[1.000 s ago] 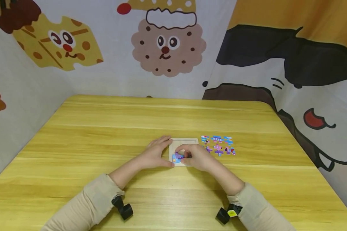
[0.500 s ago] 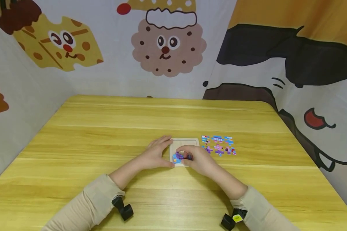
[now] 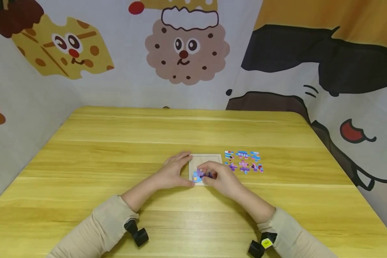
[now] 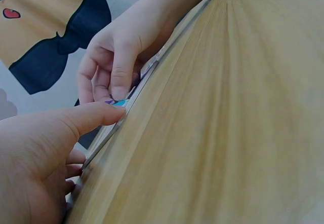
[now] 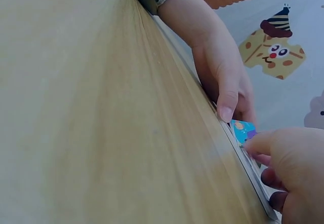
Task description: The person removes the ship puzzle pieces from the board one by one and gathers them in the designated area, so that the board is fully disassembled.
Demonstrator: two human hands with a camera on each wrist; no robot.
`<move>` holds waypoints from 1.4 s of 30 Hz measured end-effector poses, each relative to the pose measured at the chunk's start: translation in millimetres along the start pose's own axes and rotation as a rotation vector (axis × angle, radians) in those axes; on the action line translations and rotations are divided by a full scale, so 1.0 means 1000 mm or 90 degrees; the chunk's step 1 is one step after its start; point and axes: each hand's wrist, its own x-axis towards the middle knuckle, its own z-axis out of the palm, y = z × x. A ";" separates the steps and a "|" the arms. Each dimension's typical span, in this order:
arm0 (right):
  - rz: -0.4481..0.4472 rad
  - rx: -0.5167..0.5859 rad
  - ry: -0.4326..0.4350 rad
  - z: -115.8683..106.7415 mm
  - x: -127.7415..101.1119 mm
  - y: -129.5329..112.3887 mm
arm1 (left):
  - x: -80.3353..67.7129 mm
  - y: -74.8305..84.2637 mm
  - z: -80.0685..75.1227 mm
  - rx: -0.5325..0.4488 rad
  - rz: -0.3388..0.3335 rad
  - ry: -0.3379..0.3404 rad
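Observation:
A square wooden puzzle tray (image 3: 209, 158) lies on the table between my hands. My left hand (image 3: 173, 173) holds it by the left side, thumb at the near corner and fingers at the far one. A blue and purple puzzle piece (image 3: 197, 176) sits in the tray's near left corner; it also shows as a blue patch (image 5: 242, 128) in the right wrist view. Over the tray, my right hand (image 3: 221, 177) pinches a dark, purplish puzzle piece (image 3: 210, 175) with thumb and fingers, right beside the corner piece. The fingers hide much of it.
Several loose puzzle pieces (image 3: 243, 165) lie in two rows just right of the tray. The wooden table (image 3: 116, 136) reaches back to a cartoon-printed cloth (image 3: 116, 89). Black wrist cameras (image 3: 138, 234) hang from both sleeves.
My right hand and forearm have shifted slightly right and toward me, still at the piece beside the corner one. The left hand and the tray have stayed put.

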 end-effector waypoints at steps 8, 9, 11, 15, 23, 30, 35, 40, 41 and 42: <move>0.005 0.032 0.014 -0.001 0.001 0.000 | 0.002 0.000 -0.001 0.009 0.008 0.003; 0.006 0.040 0.015 -0.001 0.001 -0.001 | 0.002 0.000 -0.001 0.009 0.008 0.004; 0.011 0.065 0.018 0.000 0.001 -0.001 | 0.001 -0.001 -0.001 0.010 0.006 0.005; 0.021 0.107 0.029 -0.001 0.002 -0.003 | 0.001 -0.002 0.000 0.012 0.001 0.007; 0.054 0.133 0.045 -0.010 -0.003 -0.020 | 0.000 0.000 0.000 0.010 0.002 0.009; 0.045 0.155 0.083 -0.024 -0.017 -0.016 | -0.001 0.002 0.000 0.007 -0.003 0.007; 0.052 0.141 0.114 -0.031 -0.027 0.007 | -0.002 0.004 -0.002 0.007 -0.001 0.004; 0.047 0.131 0.124 -0.041 -0.036 0.014 | -0.002 0.003 -0.002 0.005 0.002 0.004; 0.049 0.129 0.125 -0.043 -0.037 0.015 | -0.002 0.002 -0.001 0.005 0.002 0.004; 0.047 0.127 0.126 -0.045 -0.039 0.016 | -0.002 0.002 -0.001 0.004 0.001 0.003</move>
